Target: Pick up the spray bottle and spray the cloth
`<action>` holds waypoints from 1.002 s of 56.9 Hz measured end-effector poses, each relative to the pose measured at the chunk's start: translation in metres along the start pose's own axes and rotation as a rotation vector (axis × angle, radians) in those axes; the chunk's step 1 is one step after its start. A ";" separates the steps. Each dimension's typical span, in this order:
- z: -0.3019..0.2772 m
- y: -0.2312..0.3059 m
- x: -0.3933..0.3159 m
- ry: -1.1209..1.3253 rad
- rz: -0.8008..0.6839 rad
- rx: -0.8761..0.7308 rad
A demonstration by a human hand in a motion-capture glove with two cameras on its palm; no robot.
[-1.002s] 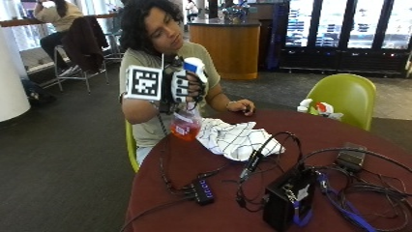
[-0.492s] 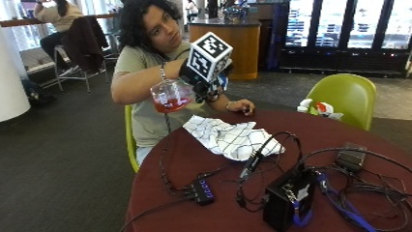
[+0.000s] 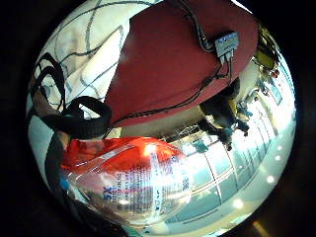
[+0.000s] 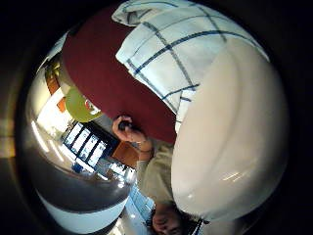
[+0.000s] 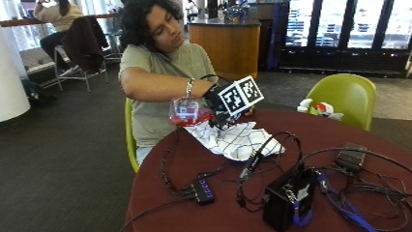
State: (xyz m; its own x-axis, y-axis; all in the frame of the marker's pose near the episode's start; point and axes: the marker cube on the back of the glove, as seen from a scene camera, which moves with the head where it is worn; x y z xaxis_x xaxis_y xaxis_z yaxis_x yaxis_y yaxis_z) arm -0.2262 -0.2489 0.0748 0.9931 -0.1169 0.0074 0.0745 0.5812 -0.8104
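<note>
So we've got the gloved right hand (image 5: 215,99) wrapped around the spray bottle (image 5: 189,112), fingers curled round its neck, holding it tipped over sideways in the air just above the checked cloth (image 5: 235,140). The cloth sits crumpled on the dark red table (image 5: 193,164). The person's bare hand (image 4: 126,128) rests at the table's edge.
</note>
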 end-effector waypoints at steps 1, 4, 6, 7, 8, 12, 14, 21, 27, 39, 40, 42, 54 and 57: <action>-0.001 0.000 -0.002 0.001 -0.005 0.005; -0.008 0.004 -0.011 -0.009 -0.044 0.037; -0.015 0.008 -0.018 -0.032 -0.080 0.077; -0.020 0.010 -0.022 -0.049 -0.102 0.102; -0.025 0.013 -0.026 -0.070 -0.128 0.131; -0.045 0.025 -0.042 -0.174 -0.247 0.234; -0.054 0.031 -0.050 -0.232 -0.306 0.281; -0.085 0.043 -0.079 -0.432 -0.484 0.438; -0.101 0.048 -0.109 -0.608 -0.684 0.522; -0.112 0.009 -0.161 -1.007 -0.965 0.669; -0.112 0.003 -0.165 -1.026 -0.965 0.691; -0.110 -0.007 -0.169 -1.049 -0.975 0.716; -0.085 -0.038 -0.189 -1.077 -1.049 0.757; -0.078 -0.043 -0.192 -1.065 -1.068 0.767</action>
State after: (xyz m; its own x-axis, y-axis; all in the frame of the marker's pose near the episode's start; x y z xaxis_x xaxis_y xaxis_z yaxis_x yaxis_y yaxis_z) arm -0.4273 -0.3146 0.0628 0.0653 -0.3181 0.9458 0.4099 0.8727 0.2652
